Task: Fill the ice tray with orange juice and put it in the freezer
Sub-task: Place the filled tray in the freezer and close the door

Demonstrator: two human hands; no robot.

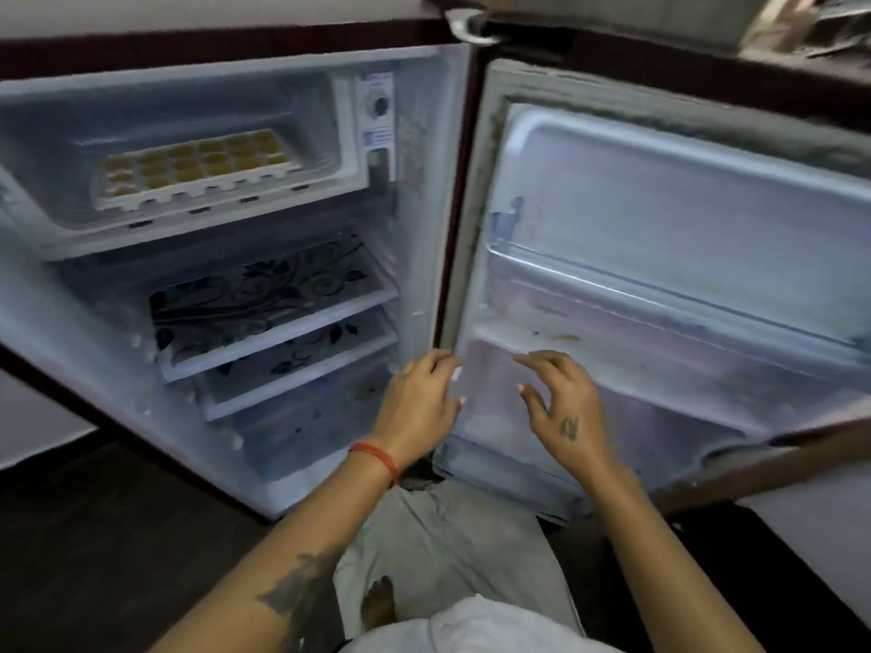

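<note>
Well above either hand (563, 407), ice tray (195, 168) lies in freezer (349, 148).

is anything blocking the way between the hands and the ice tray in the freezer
Nothing visible does. The ice tray sits in the open freezer compartment, its front uncovered. Both the left hand and right hand hang lower, empty, near the door's hinge edge.

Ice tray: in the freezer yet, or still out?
In. The ice tray, cells filled with orange liquid, sits flat in the freezer compartment at the fridge's top; neither hand touches it.
</note>
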